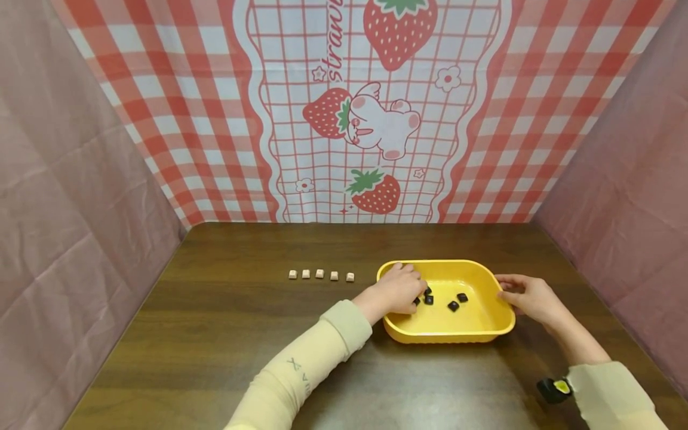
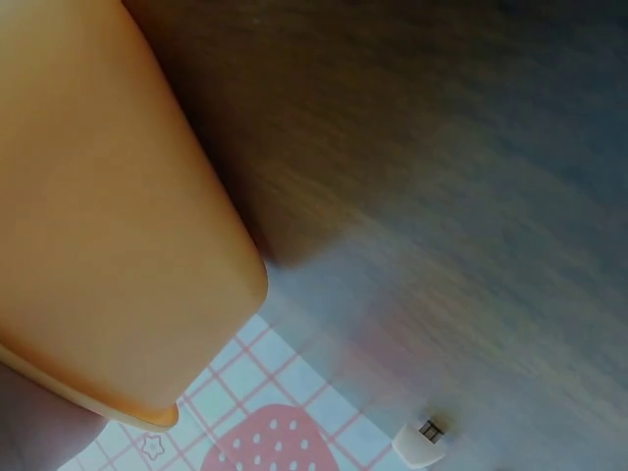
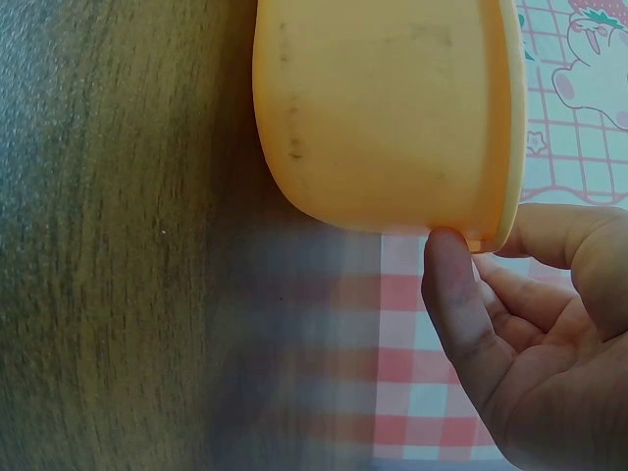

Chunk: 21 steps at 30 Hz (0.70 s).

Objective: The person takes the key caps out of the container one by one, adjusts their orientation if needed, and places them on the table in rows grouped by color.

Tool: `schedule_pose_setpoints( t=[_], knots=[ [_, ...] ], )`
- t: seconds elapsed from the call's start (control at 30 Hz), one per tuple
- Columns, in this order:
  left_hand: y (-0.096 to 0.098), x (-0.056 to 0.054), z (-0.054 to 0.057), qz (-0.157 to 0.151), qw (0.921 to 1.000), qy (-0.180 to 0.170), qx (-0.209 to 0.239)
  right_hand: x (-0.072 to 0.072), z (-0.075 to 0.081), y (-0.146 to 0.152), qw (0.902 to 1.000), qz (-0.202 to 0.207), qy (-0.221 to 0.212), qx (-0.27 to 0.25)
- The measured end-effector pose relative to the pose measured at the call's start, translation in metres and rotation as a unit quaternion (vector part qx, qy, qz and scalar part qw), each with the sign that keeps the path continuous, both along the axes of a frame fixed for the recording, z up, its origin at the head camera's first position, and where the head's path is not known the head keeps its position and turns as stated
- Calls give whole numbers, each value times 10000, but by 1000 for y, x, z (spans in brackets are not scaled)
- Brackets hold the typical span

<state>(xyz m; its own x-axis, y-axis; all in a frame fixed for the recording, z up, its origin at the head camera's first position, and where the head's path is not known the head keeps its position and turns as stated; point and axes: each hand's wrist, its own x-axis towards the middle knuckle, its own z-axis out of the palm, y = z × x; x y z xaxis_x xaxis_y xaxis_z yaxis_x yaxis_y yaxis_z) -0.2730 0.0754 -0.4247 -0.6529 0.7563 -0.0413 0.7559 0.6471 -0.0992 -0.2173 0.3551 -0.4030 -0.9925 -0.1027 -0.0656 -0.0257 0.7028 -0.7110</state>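
Observation:
In the head view, a yellow plastic basin [image 1: 448,337] stands on the table with several black keycaps [image 1: 453,306] inside. My left hand [image 1: 398,289] reaches over its left rim, fingers down among the keycaps at that side. The fingertips are partly hidden, and I cannot tell whether they pinch a keycap. At the opposite end, my right hand [image 1: 529,297] holds the basin's rim between thumb and fingers. The right wrist view shows the thumb [image 3: 453,280] against the outer wall and a finger at the rim.
Several white keycaps [image 1: 319,273] form a row on the wooden table [image 1: 215,334], left of the basin. A red-and-white strawberry cloth [image 1: 376,119] hangs behind the table, with pink curtains [image 1: 70,179] at both sides. A dark band with a yellow-green patch [image 1: 561,387] is by the right sleeve.

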Motion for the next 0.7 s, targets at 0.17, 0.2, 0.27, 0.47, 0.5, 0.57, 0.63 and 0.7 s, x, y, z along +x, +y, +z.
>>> schedule_pose_setpoints(
  t=[0.17,0.2,0.27,0.47,0.5,0.57,0.63,0.7],
  knots=[
    [0,0,1,33,10000,1,5,0,0,0,10000,-10,-6,10],
    [0,0,1,25,10000,8,14,0,0,0,10000,-13,-11,7],
    [0,0,1,18,10000,19,34,0,0,0,10000,-8,-18,-11],
    [-4,1,5,-55,9997,154,187,1,0,0,10000,-11,0,-14],
    [-5,2,7,-76,9996,178,213,1,0,0,10000,-10,2,-9],
    [-7,2,10,-91,9994,236,246,1,0,0,10000,-4,5,-1],
    [-9,3,13,-98,9992,287,267,1,1,0,10000,-5,14,16],
    [-11,3,16,-82,9991,310,284,1,1,0,10000,-7,21,27]
  ],
)
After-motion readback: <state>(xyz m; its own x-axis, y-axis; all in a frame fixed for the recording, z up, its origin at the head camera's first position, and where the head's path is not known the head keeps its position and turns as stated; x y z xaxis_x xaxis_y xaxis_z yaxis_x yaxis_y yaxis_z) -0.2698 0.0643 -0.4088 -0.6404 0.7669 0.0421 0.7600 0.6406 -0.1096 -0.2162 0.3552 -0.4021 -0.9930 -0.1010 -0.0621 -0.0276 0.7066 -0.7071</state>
